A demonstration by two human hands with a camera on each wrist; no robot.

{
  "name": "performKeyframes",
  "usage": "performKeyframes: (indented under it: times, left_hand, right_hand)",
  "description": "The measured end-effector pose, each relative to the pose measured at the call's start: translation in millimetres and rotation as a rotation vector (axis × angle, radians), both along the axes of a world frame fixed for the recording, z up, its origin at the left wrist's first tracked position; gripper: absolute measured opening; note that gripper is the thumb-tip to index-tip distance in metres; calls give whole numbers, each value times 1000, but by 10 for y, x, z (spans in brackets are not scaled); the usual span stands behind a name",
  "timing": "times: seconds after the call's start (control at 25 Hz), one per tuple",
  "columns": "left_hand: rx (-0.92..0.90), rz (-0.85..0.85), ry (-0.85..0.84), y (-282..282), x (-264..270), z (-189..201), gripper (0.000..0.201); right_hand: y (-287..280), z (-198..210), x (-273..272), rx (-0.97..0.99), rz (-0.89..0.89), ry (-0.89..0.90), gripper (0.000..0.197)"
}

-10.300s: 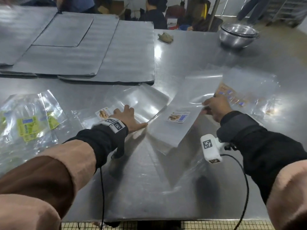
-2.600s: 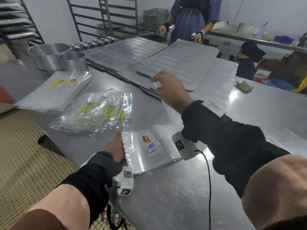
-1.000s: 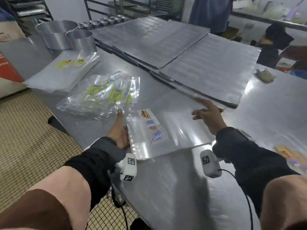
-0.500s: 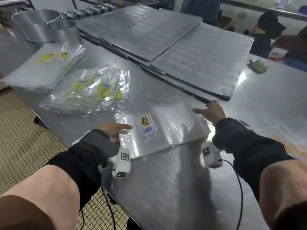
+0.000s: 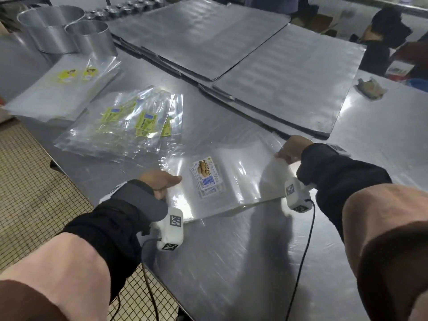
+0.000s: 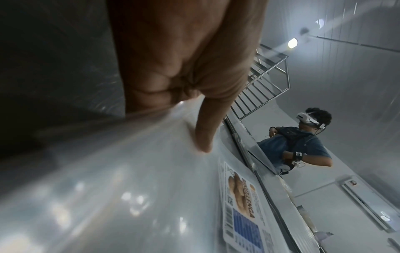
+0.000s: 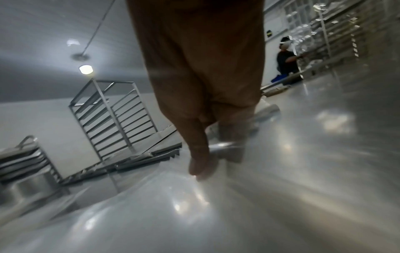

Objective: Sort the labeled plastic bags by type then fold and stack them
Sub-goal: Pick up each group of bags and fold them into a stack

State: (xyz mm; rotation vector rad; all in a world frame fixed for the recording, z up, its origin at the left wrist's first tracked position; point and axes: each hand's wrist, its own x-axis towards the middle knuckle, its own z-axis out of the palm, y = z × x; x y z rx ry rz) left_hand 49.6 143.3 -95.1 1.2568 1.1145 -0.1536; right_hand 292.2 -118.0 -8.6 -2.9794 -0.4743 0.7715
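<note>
Lying flat on the steel table, in the middle of the head view, a stack of clear plastic bags is held at its two ends. On top of the stack a label with a bread picture and a blue field is seen, and further labels of the same kind show under it.

The left end of the stack is pinched by the left hand: in the left wrist view the thumb is laid on top of the plastic while the other fingers are curled at the edge of the stack. The right end is gripped by the right hand, at the centre right of the frame. In the right wrist view its thumb is pressed on the upper side of the film and the other fingers are seen blurred through the film below.

To the upper left of the held stack a loose pile of bags with yellow-green labels is placed, just beside it. Further to the upper left another flat pile with small yellow labels is found, near two round metal rings. Across the top of the frame large grey baking trays are laid out, overlapping one another. A crumpled cloth rests at the right edge.
</note>
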Motion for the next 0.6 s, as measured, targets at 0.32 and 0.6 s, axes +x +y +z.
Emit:
performKeyframes:
  times: [0.32,0.6]
  left_hand:
    - [66,-134,-11,-129,51,200,82]
    - [253,-29,-225,-266,-13,372,53]
  right_hand:
    - [-249,82,-142,309,-386,584,46]
    - [-111,68,-185,574,-193,207,39]
